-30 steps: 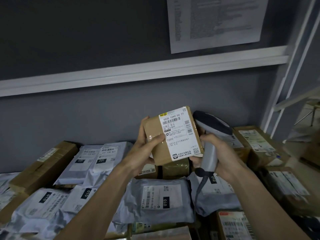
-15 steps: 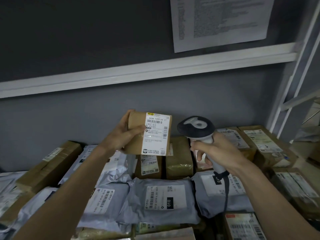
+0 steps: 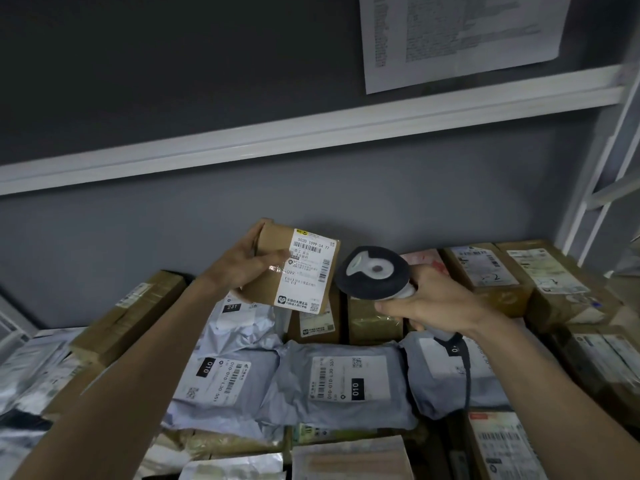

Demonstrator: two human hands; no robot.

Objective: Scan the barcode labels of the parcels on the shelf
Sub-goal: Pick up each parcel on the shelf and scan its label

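My left hand (image 3: pixel 242 265) grips a small brown cardboard parcel (image 3: pixel 273 244) by its left side and holds it above the shelf. Its white barcode label (image 3: pixel 310 270) faces me, tilted slightly. My right hand (image 3: pixel 436 303) grips the handle of a grey and black barcode scanner (image 3: pixel 372 271), whose round head sits just right of the parcel's label. The scanner's black cable (image 3: pixel 467 372) hangs down from the handle over the bags below.
Grey plastic mailer bags (image 3: pixel 339 382) with white labels lie in front, brown boxes (image 3: pixel 485 271) at the back right and a long box (image 3: pixel 128 313) at the left. A white shelf rail (image 3: pixel 311 140) runs overhead; a printed sheet (image 3: pixel 460 36) hangs on the dark wall.
My left hand carried the small parcel left and slightly back, away from my right hand. The scanner turned so that its round head now points toward the label.
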